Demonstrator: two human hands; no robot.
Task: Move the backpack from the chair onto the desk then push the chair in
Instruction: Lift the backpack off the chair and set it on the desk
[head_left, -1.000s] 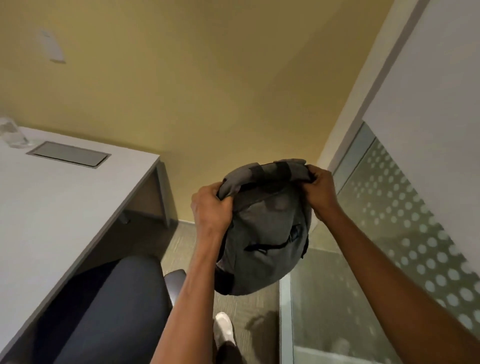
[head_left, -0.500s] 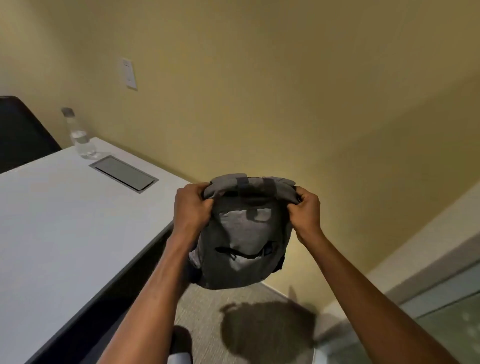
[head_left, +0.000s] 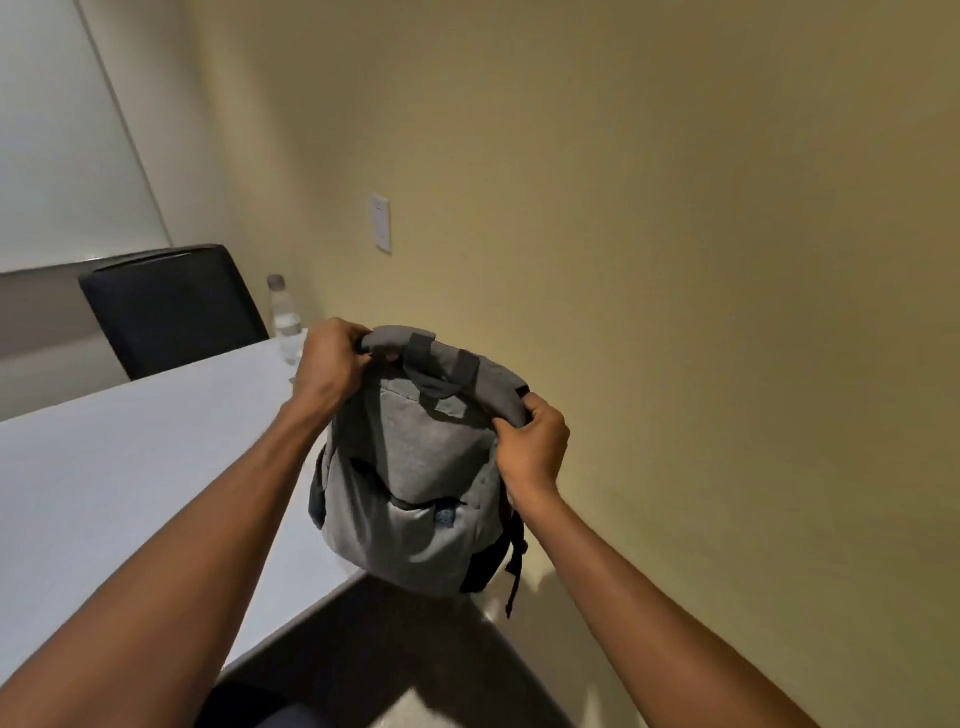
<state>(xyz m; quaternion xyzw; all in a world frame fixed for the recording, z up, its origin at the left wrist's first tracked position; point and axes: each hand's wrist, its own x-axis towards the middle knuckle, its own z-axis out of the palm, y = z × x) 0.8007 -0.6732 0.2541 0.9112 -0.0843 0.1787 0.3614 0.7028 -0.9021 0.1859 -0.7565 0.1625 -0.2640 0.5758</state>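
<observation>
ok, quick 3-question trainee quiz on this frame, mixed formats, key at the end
1. True or false: both hands grip the top of the grey backpack.
2. What stands on the desk near the wall? A) mug B) clear bottle C) laptop
3. Fill in: the backpack is at the desk's ____, part over it, part past it.

Key:
1. True: left hand and right hand each hold its rolled top.
2. B, the clear bottle.
3. Corner; whether it rests on the desk cannot be told.
</observation>
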